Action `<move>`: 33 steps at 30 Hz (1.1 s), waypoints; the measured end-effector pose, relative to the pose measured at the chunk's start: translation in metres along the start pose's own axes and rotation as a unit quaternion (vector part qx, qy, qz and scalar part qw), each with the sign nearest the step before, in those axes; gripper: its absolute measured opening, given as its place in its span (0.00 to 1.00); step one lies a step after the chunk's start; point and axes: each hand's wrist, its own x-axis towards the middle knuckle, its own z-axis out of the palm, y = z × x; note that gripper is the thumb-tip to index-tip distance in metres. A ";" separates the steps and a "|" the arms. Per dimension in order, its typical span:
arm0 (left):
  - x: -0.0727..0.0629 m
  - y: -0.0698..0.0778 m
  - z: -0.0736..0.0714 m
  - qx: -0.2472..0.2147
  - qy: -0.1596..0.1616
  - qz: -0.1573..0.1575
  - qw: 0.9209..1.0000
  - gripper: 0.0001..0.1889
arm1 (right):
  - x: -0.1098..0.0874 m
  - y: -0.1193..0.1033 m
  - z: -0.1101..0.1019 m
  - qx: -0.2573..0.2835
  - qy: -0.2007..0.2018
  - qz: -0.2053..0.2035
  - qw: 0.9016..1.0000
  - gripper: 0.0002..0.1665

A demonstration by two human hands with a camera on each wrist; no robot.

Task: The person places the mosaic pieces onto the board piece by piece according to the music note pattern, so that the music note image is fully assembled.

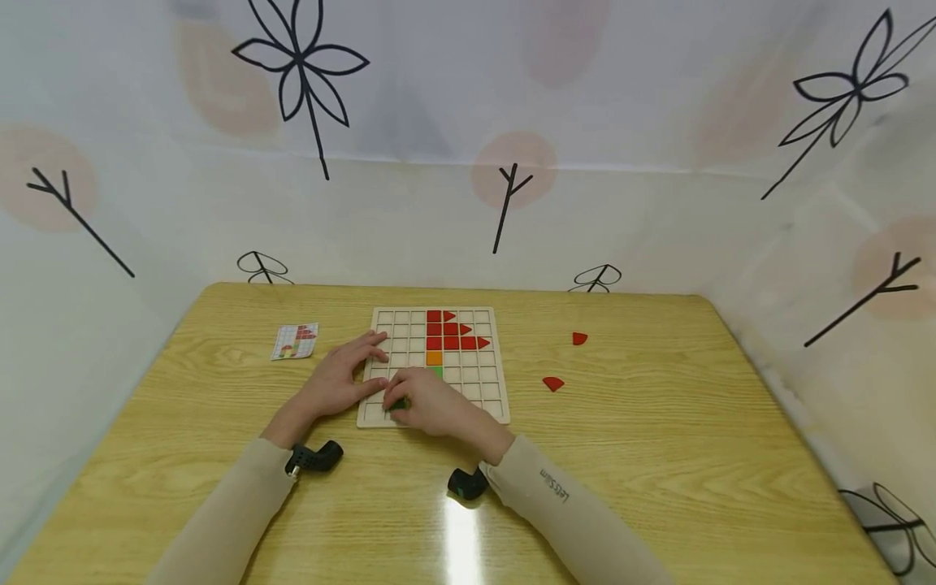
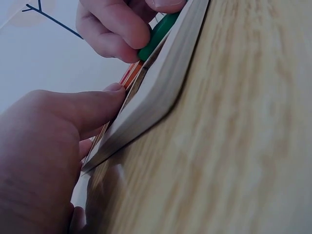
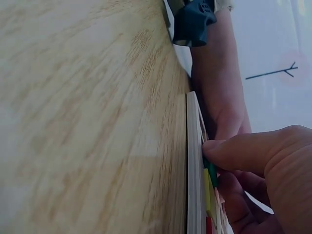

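Observation:
A square wooden grid board (image 1: 478, 375) lies on the table in the head view. My left hand (image 1: 342, 378) rests along its left edge with the fingers spread and extended onto the grid. Low on the board's left side, my right hand (image 1: 424, 400) pinches a dark green piece (image 2: 158, 36) between thumb and fingers, close over the cells. Several red squares and triangles (image 1: 450, 343) form rows at the top, with an orange square (image 1: 435, 357) and a light green square (image 1: 437, 371) below. In the right wrist view a yellow piece (image 3: 208, 192) sits beside the green one.
A small card with a printed coloured pattern (image 1: 296, 341) lies left of the board. Two loose red quarter-round pieces, one nearer (image 1: 553, 383) and another farther back (image 1: 580, 338), lie to the right on the wooden table (image 1: 658, 455). Patterned white cloth (image 1: 621, 219) surrounds the table.

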 end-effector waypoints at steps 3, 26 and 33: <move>0.000 0.000 0.000 0.000 0.001 -0.002 1.000 0.18 | 0.000 0.001 -0.001 0.002 -0.004 0.006 1.000 0.05; 0.002 0.001 0.001 -0.002 -0.007 -0.004 1.000 0.17 | -0.068 0.065 -0.047 0.108 0.127 0.122 0.978 0.08; 0.000 0.001 0.000 -0.003 -0.012 -0.011 1.000 0.16 | -0.133 0.112 -0.066 0.126 0.174 0.198 0.956 0.08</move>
